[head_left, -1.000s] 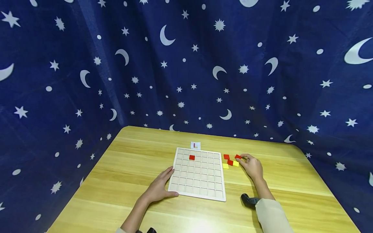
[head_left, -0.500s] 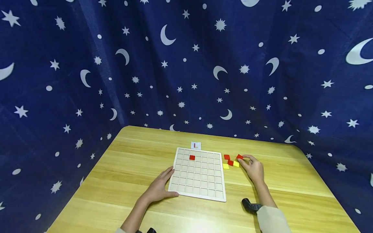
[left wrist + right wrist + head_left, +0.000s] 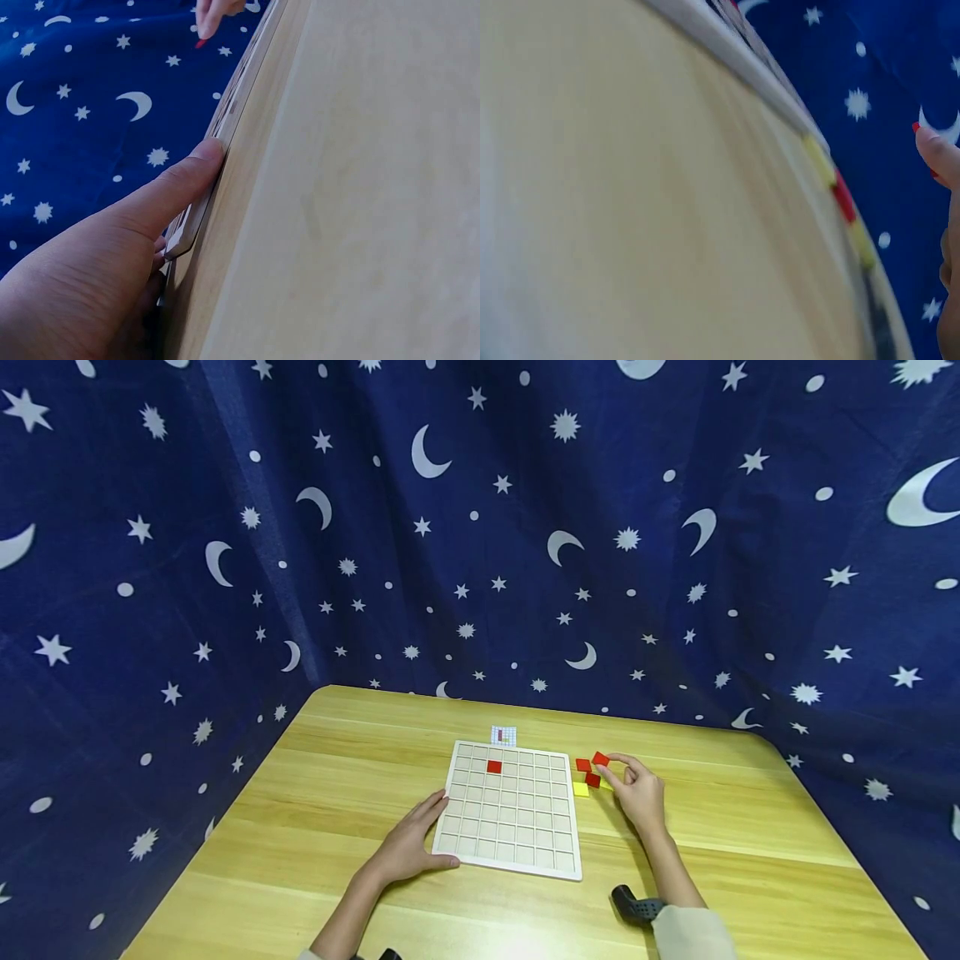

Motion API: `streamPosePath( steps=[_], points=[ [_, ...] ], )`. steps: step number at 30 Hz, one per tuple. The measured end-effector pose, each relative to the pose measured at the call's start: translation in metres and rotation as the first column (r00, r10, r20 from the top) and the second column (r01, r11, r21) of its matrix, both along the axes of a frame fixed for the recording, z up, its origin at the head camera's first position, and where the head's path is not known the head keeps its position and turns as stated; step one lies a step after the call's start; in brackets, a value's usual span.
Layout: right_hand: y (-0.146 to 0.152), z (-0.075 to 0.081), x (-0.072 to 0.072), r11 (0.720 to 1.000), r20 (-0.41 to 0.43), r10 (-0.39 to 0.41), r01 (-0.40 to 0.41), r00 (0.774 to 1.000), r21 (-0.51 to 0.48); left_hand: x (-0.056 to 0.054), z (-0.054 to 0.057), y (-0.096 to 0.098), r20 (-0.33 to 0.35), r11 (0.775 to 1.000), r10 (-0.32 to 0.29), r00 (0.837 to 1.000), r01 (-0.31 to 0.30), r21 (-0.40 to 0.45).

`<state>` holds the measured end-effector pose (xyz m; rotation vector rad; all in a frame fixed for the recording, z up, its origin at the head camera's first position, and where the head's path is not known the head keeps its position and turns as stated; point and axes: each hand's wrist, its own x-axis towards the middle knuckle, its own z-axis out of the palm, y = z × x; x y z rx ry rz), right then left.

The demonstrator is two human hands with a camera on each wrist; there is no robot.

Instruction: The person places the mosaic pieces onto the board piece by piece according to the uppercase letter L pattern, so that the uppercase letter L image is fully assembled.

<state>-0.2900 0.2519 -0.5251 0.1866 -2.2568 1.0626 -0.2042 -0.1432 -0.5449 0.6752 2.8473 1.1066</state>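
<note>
A white gridded board (image 3: 502,827) lies on the table, with one red tile (image 3: 494,767) in a cell near its top left. My left hand (image 3: 408,843) rests at the board's near left corner, fingers along the left side and thumb against the front edge. In the left wrist view that thumb (image 3: 180,184) touches the board's edge. My right hand (image 3: 639,793) pinches another red tile (image 3: 601,759) between thumb and fingers, raised right of the board. Below it lie two red tiles, one farther back (image 3: 583,765) and one nearer (image 3: 592,781), a yellow tile (image 3: 581,790) and a partly hidden yellow one.
A small printed grid card (image 3: 503,736) lies behind the board. The wooden table (image 3: 360,735) ends at a dark blue curtain (image 3: 480,527) with moons and stars. A black wrist device (image 3: 636,906) sits on the right forearm.
My right hand has lifted the red tile off the table and moved it left, over the loose tiles. My left hand and the board have stayed put.
</note>
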Motion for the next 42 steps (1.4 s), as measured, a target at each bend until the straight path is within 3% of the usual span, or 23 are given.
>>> streamPosePath(
  steps=[10,14,22,29,36,42],
  points=[
    [-0.043,0.025,0.003,0.993,-0.129,0.118,-0.115,0.985,0.029,0.001,0.002,0.0,0.003,1.0,-0.003,1.0,0.003,-0.007],
    [-0.062,0.029,0.003,0.986,-0.142,0.167,-0.163,0.976,0.037,0.001,0.001,0.0,0.009,1.0,0.0,1.0,0.0,-0.009],
    [-0.103,0.031,0.005,0.969,-0.099,0.248,-0.245,0.964,0.036,0.001,0.0,-0.001,0.007,1.0,-0.003,1.0,0.003,-0.002],
    [-0.13,0.027,0.006,0.962,-0.03,0.268,-0.266,0.963,0.065,-0.001,0.0,-0.001,0.002,1.0,0.001,1.0,-0.001,-0.017],
    [-0.145,0.013,0.004,0.961,0.078,0.271,-0.274,0.959,0.027,-0.001,0.001,-0.001,-0.004,1.0,0.0,1.0,0.0,-0.014],
    [-0.152,0.001,0.004,0.955,0.113,0.293,-0.296,0.949,0.014,-0.001,0.001,0.0,-0.005,1.0,-0.001,1.0,0.001,-0.015]
  ],
)
